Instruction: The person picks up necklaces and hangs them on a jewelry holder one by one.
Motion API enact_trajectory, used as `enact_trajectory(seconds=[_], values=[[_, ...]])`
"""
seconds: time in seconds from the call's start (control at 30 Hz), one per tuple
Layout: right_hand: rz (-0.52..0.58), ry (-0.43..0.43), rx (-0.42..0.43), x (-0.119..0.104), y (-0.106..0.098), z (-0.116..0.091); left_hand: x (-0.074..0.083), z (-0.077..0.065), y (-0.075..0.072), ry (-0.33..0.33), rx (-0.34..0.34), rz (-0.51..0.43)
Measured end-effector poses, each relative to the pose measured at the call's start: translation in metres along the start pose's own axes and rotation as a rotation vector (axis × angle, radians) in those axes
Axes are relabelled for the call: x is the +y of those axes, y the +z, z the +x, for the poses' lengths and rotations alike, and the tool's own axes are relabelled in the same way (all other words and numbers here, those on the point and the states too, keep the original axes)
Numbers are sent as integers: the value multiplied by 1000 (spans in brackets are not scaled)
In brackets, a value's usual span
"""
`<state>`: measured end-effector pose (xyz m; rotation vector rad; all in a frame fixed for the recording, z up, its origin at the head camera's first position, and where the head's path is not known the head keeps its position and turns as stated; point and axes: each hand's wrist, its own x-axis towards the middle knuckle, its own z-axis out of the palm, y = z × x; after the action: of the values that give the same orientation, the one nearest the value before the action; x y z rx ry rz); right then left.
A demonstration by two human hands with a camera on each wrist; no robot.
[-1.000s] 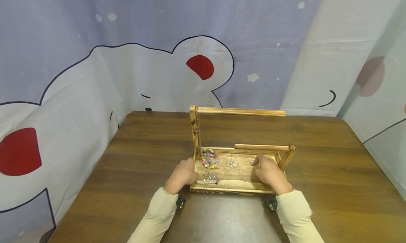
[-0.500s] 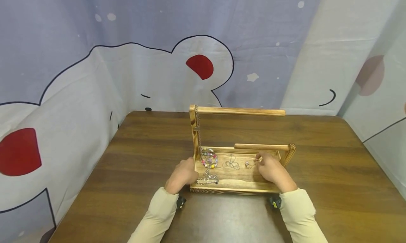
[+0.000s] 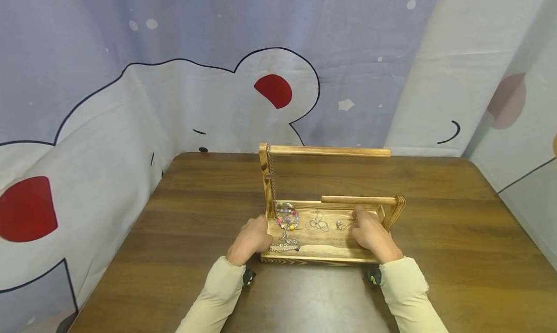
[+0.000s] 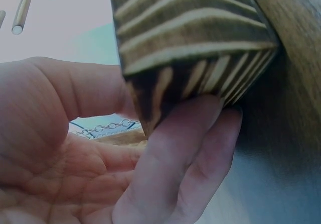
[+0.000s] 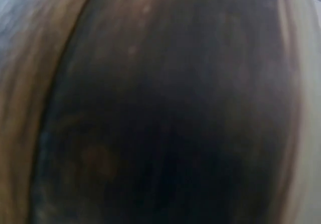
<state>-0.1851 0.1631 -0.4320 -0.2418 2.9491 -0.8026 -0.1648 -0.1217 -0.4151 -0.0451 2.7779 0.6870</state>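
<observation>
A wooden jewelry stand (image 3: 322, 261) with a shallow tray base rests on the table. My left hand (image 3: 251, 236) grips the tray's left end; in the left wrist view, the thumb and fingers (image 4: 170, 148) close around its striped corner. Inside the tray at the right, my right hand (image 3: 370, 230) pinches the chain of a small necklace with a round pendant (image 3: 339, 224). The pendant lies on the tray floor, and the chain runs to the fingertips, which are partly hidden. The right wrist view is filled by the blurred dark side of the tray (image 5: 175, 103).
In the tray lie a beaded bracelet (image 3: 287, 218), a thin silver chain (image 3: 317, 223) and a chunkier silver chain (image 3: 285, 246). Another chain (image 3: 271, 178) hangs at the left post. Two horizontal bars, an upper (image 3: 330, 151) and a lower (image 3: 359, 200), overhang the tray.
The pendant, earlier at my right fingertips, now lies on the tray floor with part of its chain spread out. My right hand has shifted slightly; the left hand has stayed put.
</observation>
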Motion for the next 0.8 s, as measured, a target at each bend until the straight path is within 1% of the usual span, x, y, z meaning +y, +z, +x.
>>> enact_trajectory(seconds=[0.2, 0.3, 0.4, 0.5, 0.67, 0.8], values=[[15, -90, -41, -1, 1, 3, 1, 0, -1, -2, 1, 5], [10, -141, -26, 0, 2, 4, 2, 0, -1, -6, 1, 6], [6, -164, -12, 3, 4, 5, 2, -1, -1, -7, 5, 7], [15, -152, -20, 3, 5, 4, 2, -2, 0, -7, 11, 6], [15, -98, -33, 0, 7, 4, 2, -2, -1, -10, 12, 8], [-5, -60, -67, -1, 7, 2, 2, -1, 0, -15, 4, 12]])
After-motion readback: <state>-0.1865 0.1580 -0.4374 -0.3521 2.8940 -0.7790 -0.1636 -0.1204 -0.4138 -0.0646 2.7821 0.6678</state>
